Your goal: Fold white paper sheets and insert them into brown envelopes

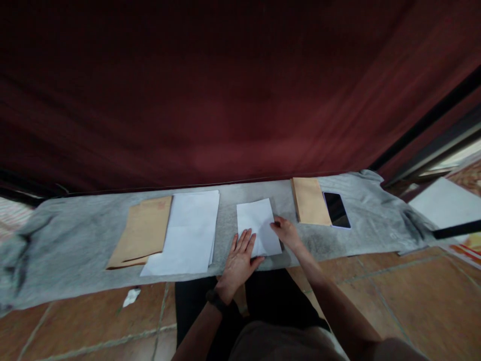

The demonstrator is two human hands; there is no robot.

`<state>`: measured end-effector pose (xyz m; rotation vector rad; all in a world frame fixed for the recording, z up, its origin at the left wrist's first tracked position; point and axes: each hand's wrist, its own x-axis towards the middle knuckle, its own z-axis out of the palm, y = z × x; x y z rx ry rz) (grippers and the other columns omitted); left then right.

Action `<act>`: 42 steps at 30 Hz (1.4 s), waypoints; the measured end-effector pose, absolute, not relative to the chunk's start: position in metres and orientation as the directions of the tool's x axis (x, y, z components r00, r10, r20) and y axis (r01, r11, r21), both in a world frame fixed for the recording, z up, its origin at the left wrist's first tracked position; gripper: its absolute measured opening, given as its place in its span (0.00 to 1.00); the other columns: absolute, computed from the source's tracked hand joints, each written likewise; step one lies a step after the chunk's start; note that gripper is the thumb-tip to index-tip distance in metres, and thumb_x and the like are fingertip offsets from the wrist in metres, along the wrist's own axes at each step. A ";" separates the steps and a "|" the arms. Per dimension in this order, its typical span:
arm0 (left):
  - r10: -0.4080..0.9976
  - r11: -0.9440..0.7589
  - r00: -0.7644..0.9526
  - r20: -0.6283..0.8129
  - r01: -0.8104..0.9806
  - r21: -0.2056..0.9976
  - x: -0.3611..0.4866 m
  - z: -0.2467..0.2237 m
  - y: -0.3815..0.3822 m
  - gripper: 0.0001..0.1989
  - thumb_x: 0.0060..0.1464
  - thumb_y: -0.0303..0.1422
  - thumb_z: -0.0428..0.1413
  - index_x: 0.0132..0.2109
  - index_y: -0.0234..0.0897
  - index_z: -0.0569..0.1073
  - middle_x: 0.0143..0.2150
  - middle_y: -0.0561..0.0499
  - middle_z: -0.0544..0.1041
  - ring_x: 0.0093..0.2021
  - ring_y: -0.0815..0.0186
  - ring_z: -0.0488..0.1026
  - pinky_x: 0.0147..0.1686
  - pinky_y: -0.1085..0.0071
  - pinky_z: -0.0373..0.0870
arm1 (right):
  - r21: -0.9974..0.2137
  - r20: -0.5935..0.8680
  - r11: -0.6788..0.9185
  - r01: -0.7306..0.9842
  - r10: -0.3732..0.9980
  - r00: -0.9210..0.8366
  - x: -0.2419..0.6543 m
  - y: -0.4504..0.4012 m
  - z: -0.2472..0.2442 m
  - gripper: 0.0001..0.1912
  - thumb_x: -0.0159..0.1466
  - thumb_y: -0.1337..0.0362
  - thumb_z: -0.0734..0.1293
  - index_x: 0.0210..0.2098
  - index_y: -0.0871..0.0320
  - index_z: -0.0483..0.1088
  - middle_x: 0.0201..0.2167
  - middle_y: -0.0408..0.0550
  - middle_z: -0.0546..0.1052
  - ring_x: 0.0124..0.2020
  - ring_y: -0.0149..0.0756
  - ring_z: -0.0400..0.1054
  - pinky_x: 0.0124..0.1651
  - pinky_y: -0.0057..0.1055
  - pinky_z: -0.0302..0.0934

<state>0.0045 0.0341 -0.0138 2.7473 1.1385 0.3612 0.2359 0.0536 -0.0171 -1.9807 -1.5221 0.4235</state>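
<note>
My left hand (239, 258) is spread flat on the paper (253, 214), my right hand (286, 233) is curled at its edge, can't tell if pinching, so uneven pressure might skew it.

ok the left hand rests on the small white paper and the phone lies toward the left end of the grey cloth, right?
The side is wrong: the phone lies toward the right end of the grey cloth, as the head view shows. The left hand does rest on the small white paper.
</note>
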 end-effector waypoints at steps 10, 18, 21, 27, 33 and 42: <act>0.953 -0.118 0.303 0.025 0.295 0.948 0.040 0.033 0.047 0.31 0.68 0.47 0.49 0.73 0.44 0.55 0.75 0.45 0.57 0.73 0.57 0.56 0.69 0.55 0.60 | -0.740 0.289 0.044 0.671 0.922 0.258 0.224 0.041 0.066 0.15 0.71 0.59 0.59 0.49 0.56 0.74 0.38 0.49 0.81 0.35 0.38 0.76 0.38 0.30 0.70; 0.933 0.342 0.118 -0.339 -0.580 0.740 0.056 0.065 0.065 0.20 0.47 0.40 0.70 0.45 0.35 0.78 0.45 0.48 0.82 0.45 0.64 0.80 0.46 0.73 0.74 | -0.625 0.384 0.352 0.697 0.916 -0.118 0.166 0.018 0.092 0.17 0.73 0.61 0.60 0.58 0.54 0.72 0.56 0.51 0.77 0.57 0.40 0.72 0.60 0.40 0.69; 0.913 0.368 0.071 -0.401 -0.569 0.735 0.040 0.044 0.076 0.19 0.42 0.36 0.71 0.40 0.34 0.77 0.38 0.49 0.83 0.37 0.64 0.80 0.41 0.70 0.76 | -0.631 0.393 0.362 0.687 0.912 -0.119 0.165 0.015 0.073 0.16 0.73 0.63 0.60 0.56 0.53 0.74 0.55 0.50 0.78 0.56 0.39 0.73 0.62 0.41 0.68; 0.924 0.366 -0.005 -0.383 -0.279 0.888 0.023 0.004 0.095 0.15 0.43 0.31 0.66 0.40 0.34 0.77 0.35 0.49 0.82 0.33 0.61 0.79 0.33 0.69 0.75 | -0.550 0.359 0.270 0.790 0.931 -0.068 0.180 0.018 0.023 0.18 0.73 0.66 0.58 0.56 0.57 0.75 0.58 0.53 0.77 0.58 0.43 0.71 0.63 0.45 0.67; 0.996 0.067 -0.075 -0.048 0.282 0.957 0.017 -0.012 0.098 0.23 0.55 0.27 0.56 0.58 0.36 0.72 0.49 0.44 0.81 0.47 0.56 0.80 0.49 0.59 0.77 | -0.348 0.264 0.256 0.902 0.950 -0.167 0.183 0.017 -0.014 0.23 0.73 0.64 0.60 0.65 0.60 0.66 0.68 0.56 0.66 0.69 0.47 0.59 0.70 0.51 0.56; 0.897 -0.434 0.348 0.274 0.810 0.393 0.042 -0.006 0.077 0.25 0.69 0.36 0.45 0.70 0.35 0.61 0.72 0.40 0.61 0.73 0.53 0.55 0.69 0.51 0.59 | -0.231 0.258 0.254 0.939 0.947 -0.192 0.178 0.013 -0.022 0.24 0.72 0.63 0.61 0.66 0.60 0.65 0.69 0.56 0.64 0.70 0.47 0.58 0.72 0.50 0.50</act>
